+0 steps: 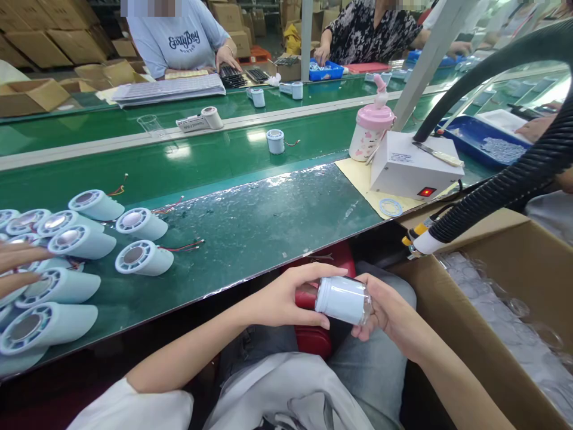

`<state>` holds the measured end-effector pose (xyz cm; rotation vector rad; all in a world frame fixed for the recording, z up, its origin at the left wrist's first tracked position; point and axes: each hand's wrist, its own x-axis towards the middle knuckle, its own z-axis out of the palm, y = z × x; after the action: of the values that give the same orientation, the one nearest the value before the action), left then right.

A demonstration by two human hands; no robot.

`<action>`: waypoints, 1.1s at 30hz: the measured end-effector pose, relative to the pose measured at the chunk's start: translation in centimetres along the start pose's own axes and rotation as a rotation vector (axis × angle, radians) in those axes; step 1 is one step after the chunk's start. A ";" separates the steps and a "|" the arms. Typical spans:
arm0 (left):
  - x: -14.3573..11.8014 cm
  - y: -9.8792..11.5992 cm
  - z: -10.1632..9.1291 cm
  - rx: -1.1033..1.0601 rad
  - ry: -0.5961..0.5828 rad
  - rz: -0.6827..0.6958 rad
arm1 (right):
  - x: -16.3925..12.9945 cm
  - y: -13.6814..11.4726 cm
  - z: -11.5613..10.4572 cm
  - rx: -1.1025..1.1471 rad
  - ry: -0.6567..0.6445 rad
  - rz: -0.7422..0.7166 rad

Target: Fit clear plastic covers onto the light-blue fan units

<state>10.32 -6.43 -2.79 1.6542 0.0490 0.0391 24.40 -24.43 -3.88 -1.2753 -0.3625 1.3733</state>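
Note:
Over my lap, my left hand (293, 298) curves round the left end of a light-blue cylindrical housing (340, 300), its thumb along the top edge and a finger beneath. My right hand (385, 310) grips a clear plastic cup (367, 301) that fits over the housing's right end. The housing lies tilted nearly sideways between both hands. On the green bench to the left stand several similar housings (143, 258) with round ringed tops, some trailing thin coloured wires.
Another person's hand (18, 269) reaches among the housings at far left. To my right, a cardboard box (496, 233) holds clear plastic cups (505, 322). A black hose (474, 197) arches above it, near a white device (414, 164) and pink-lidded cup (369, 128). Co-workers sit across the conveyor (215, 152).

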 end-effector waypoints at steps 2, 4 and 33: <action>0.0 -0.1 0.0 -0.002 -0.005 0.011 | 0.1 0.0 0.2 0.016 -0.014 0.020; 0.0 -0.1 -0.1 0.000 -0.011 0.029 | 0.2 0.0 0.5 0.037 -0.004 0.036; -0.1 0.5 0.2 -0.188 -0.036 -0.075 | -0.8 1.4 -1.0 -0.637 -0.001 -0.728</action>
<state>10.27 -6.65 -2.33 1.4630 0.0774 -0.0422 24.36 -25.91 -5.00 -1.4323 -1.2024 0.6390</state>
